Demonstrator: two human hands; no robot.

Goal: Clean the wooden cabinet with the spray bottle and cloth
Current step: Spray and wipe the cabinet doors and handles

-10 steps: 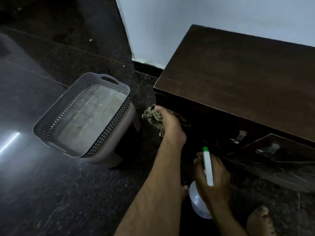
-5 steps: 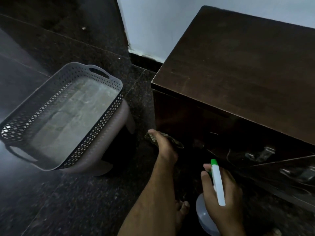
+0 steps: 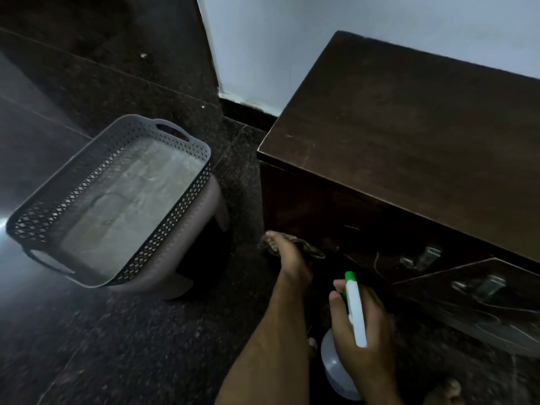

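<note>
The dark wooden cabinet (image 3: 409, 135) fills the right side, its top bare and its front in shadow with metal handles. My left hand (image 3: 287, 258) grips a patterned cloth (image 3: 311, 250) and presses it against the cabinet's front near the lower left corner. My right hand (image 3: 365, 325) holds a clear spray bottle (image 3: 355, 311) with a white trigger head and a green nozzle, low in front of the cabinet. The nozzle points toward the cabinet front.
A grey perforated plastic basket (image 3: 163, 226) rests on a low stool (image 3: 216, 200) to the left of the cabinet. The floor is dark speckled stone. A pale wall (image 3: 292, 39) with a dark skirting stands behind. An open cabinet door (image 3: 479, 293) juts out at right. My bare toes (image 3: 450, 390) show at the bottom.
My left hand has slid the cloth down the cabinet's front from near the top edge to low on the side. The right hand still holds the bottle in about the same place.
</note>
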